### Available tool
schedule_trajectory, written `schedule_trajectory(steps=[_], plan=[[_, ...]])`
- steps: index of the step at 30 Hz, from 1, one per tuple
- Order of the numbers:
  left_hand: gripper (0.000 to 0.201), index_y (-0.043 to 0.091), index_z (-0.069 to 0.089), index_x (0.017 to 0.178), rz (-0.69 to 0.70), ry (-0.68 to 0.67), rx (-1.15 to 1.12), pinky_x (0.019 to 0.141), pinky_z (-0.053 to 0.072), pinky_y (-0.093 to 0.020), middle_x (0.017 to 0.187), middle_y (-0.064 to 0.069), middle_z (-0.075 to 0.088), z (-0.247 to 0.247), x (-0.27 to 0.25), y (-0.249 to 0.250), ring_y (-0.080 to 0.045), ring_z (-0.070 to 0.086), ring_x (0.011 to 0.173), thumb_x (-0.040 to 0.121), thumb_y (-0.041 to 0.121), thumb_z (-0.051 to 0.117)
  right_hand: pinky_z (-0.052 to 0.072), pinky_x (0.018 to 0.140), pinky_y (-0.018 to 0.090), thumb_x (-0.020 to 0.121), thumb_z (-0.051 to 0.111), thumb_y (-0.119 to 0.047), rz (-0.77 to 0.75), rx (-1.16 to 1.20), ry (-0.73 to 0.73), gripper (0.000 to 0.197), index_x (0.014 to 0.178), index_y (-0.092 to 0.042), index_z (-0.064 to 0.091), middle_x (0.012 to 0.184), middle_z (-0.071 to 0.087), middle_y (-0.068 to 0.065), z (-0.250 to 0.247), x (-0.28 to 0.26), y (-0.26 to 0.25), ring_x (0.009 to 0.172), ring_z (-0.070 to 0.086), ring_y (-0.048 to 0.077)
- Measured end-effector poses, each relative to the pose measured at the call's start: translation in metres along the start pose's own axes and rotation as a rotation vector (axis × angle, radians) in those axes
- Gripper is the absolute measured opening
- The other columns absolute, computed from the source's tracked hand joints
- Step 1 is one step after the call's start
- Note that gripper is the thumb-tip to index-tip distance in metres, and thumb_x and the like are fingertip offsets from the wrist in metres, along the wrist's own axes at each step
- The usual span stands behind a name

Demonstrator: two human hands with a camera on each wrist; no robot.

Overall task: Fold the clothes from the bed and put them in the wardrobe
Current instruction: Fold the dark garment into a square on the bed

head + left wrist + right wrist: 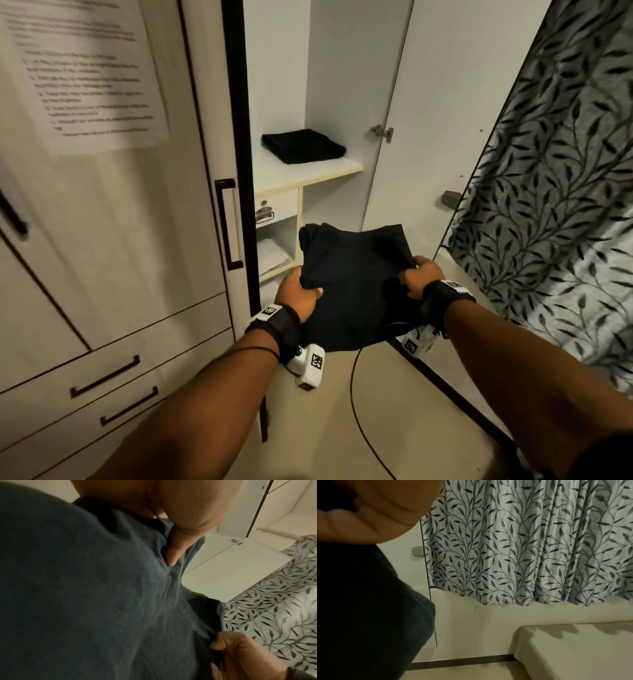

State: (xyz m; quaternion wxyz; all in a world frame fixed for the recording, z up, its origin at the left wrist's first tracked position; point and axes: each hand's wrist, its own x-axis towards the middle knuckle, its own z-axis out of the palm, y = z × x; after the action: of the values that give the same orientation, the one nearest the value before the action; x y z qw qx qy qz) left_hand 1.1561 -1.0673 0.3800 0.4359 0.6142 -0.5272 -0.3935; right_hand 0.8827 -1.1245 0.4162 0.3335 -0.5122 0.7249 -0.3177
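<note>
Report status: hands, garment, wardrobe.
Left hand and right hand both grip folded dark garment. Wardrobe door open, folded black garment already on shelf. Nothing blocking.

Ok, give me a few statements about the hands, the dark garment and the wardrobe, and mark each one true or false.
1. Both hands hold the garment. True: the left hand and the right hand each grip a side of it.
2. The wardrobe door is closed. False: it stands open, showing the shelf.
3. A folded black item already lies on the shelf. True.
4. The garment rests on the shelf. False: it is held in the air, below and in front of the shelf.
5. The curtain is plain white. False: it has a dark leaf pattern.
</note>
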Motion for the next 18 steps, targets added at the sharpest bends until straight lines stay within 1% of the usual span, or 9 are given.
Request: schedule_trajectory(steps=[1,2,5,7,9,12,15,17,18], plan=[[0.036,0.023,0.061,0.118,-0.01,0.006,-0.011,0.097,0.048,-0.034,0.114,0.003,0.065,0.005,0.011,-0.003,-0.023,0.062,0.106,0.087,0.008,0.07,0.054,0.063,0.031,0.081,0.064,-0.011,-0.007,-0.012,0.002,0.033,0.111,-0.022,0.063,0.089,0.068,0.006,0.0,0.012,-0.001,0.078,0.066,0.029],[0.034,0.025,0.061,0.115,-0.027,0.013,-0.022,0.097,0.047,-0.033,0.113,0.002,0.066,0.011,0.026,-0.005,-0.023,0.062,0.105,0.087,0.007,0.07,0.054,0.065,0.031,0.081,0.064,-0.013,-0.005,-0.022,0.002,0.033,0.112,-0.024,0.063,0.09,0.069,0.006,-0.001,0.027,-0.002,0.079,0.066,0.029],[0.038,0.022,0.063,0.122,-0.107,0.057,-0.086,0.097,0.047,-0.032,0.114,0.002,0.066,0.028,0.066,-0.009,-0.021,0.061,0.103,0.088,0.006,0.07,0.06,0.079,0.041,0.077,0.065,-0.017,0.005,-0.037,0.0,0.036,0.112,-0.027,0.065,0.092,0.07,0.005,0.002,0.076,-0.003,0.082,0.068,0.03],[0.042,0.019,0.064,0.126,-0.159,0.106,-0.134,0.1,0.049,-0.035,0.116,-0.001,0.068,0.042,0.1,-0.013,-0.024,0.063,0.107,0.086,0.004,0.071,0.061,0.078,0.042,0.074,0.065,-0.018,-0.008,-0.028,-0.001,0.037,0.11,-0.026,0.067,0.09,0.071,0.005,0.006,0.117,-0.006,0.08,0.068,0.03],[0.043,0.018,0.064,0.126,-0.186,0.155,-0.156,0.101,0.049,-0.038,0.118,-0.002,0.067,0.056,0.136,-0.012,-0.025,0.063,0.108,0.086,0.004,0.071,0.06,0.075,0.039,0.074,0.065,-0.019,-0.033,-0.014,-0.024,0.037,0.11,-0.027,0.067,0.091,0.072,0.005,0.01,0.161,-0.014,0.08,0.069,0.03],[0.038,0.018,0.064,0.124,-0.211,0.23,-0.118,0.097,0.047,-0.034,0.113,0.001,0.064,0.073,0.189,-0.008,-0.022,0.059,0.104,0.089,0.004,0.068,0.061,0.079,0.043,0.076,0.065,-0.02,-0.064,-0.009,-0.087,0.036,0.111,-0.029,0.067,0.093,0.072,0.004,0.019,0.226,-0.026,0.082,0.07,0.03],[0.031,0.019,0.066,0.118,-0.232,0.326,-0.045,0.088,0.044,-0.03,0.106,0.0,0.065,0.079,0.234,0.003,-0.025,0.062,0.103,0.09,0.006,0.066,0.062,0.08,0.048,0.073,0.068,-0.022,-0.096,-0.027,-0.151,0.035,0.107,-0.031,0.066,0.093,0.072,0.004,0.028,0.288,-0.042,0.082,0.07,0.03],[0.03,0.019,0.065,0.121,-0.212,0.397,0.004,0.086,0.042,-0.029,0.108,0.0,0.065,0.078,0.267,0.013,-0.025,0.062,0.105,0.093,0.009,0.065,0.062,0.08,0.049,0.075,0.069,-0.022,-0.149,-0.034,-0.184,0.029,0.102,-0.033,0.065,0.092,0.072,0.004,0.034,0.328,-0.063,0.081,0.07,0.03],[0.029,0.017,0.063,0.123,-0.203,0.435,0.035,0.085,0.04,-0.029,0.107,0.0,0.063,0.077,0.279,0.018,-0.022,0.059,0.101,0.095,0.01,0.064,0.062,0.08,0.049,0.076,0.068,-0.021,-0.173,-0.038,-0.2,0.028,0.101,-0.033,0.064,0.092,0.072,0.004,0.038,0.344,-0.075,0.081,0.069,0.03]])
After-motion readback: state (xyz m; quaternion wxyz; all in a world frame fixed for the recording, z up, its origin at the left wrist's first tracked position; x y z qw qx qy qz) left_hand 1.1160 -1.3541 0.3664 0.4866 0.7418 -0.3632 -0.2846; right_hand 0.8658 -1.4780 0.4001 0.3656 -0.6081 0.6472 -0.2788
